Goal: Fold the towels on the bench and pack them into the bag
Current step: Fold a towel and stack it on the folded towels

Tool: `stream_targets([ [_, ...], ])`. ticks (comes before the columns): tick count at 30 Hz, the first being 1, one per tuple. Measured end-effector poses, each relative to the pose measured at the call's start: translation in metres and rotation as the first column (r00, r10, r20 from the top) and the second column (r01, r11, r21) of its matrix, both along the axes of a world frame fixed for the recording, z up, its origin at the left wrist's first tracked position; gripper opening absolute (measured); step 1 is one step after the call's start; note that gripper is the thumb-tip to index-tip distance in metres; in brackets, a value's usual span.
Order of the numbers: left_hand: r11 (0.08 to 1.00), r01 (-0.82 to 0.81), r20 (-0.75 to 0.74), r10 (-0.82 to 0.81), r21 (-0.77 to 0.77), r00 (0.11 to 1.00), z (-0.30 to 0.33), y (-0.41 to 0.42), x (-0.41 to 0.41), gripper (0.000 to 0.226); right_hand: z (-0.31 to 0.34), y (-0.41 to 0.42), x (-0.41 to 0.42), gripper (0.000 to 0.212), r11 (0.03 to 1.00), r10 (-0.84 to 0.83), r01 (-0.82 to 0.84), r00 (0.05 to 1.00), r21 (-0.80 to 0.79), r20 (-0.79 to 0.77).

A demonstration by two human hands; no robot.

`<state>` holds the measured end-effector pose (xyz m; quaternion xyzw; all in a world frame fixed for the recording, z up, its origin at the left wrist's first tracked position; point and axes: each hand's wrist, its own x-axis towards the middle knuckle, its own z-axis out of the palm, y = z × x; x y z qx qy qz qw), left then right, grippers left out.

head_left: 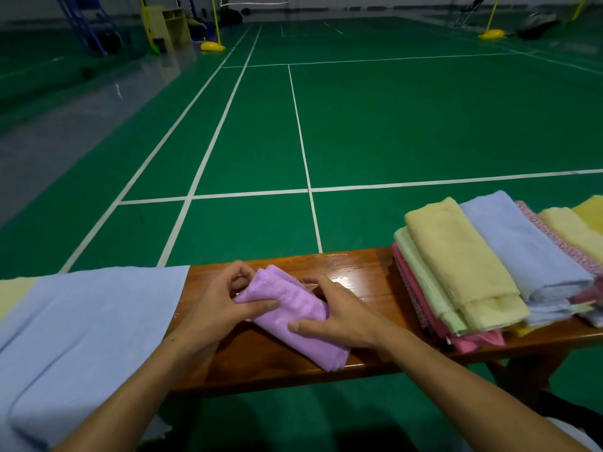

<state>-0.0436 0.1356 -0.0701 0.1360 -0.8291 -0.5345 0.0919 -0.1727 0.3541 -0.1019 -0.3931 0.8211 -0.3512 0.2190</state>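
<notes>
Head camera: both hands, left hand (217,305) and right hand (339,316), gripped a folded purple towel (295,316) on the wooden surface (362,282) (folding step, seemingly near done); next, likely stacking it with the folded pile (473,265).

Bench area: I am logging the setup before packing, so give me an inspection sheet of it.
Surface: glossy wooden bench, bare in the middle.
Job's things: folded purple towel mid-bench; stack of folded towels at right; light blue cloth spread at left.
Clutter: nothing seen.
Hands: left hand and right hand both grip the purple towel.
Cables: nothing seen.
Surroundings: green court floor with white lines; yellow post bases far off.
</notes>
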Motion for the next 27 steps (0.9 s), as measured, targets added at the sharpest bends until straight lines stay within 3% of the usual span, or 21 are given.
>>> stream_targets([
  [6,0.993,-0.091,-0.052,0.095,0.074,0.994,0.003,-0.001,0.002,0.040,0.012,0.010,0.000,0.077,0.995,0.032,-0.026,0.998,-0.095,0.063],
  [13,0.973,-0.188,-0.090,0.201,0.135,0.975,0.014,0.017,0.002,0.042,0.034,0.040,0.014,0.065,0.978,0.087,-0.103,0.992,-0.181,-0.095],
  [17,0.978,-0.169,-0.127,0.184,0.120,0.975,0.036,0.051,-0.006,0.033,0.051,0.073,0.023,0.054,0.971,0.006,-0.036,0.992,-0.235,-0.127],
  [27,0.989,0.012,-0.195,0.017,0.148,0.981,0.090,0.157,-0.055,0.038,0.102,0.200,0.024,0.042,0.932,-0.169,0.100,0.970,-0.349,-0.173],
])
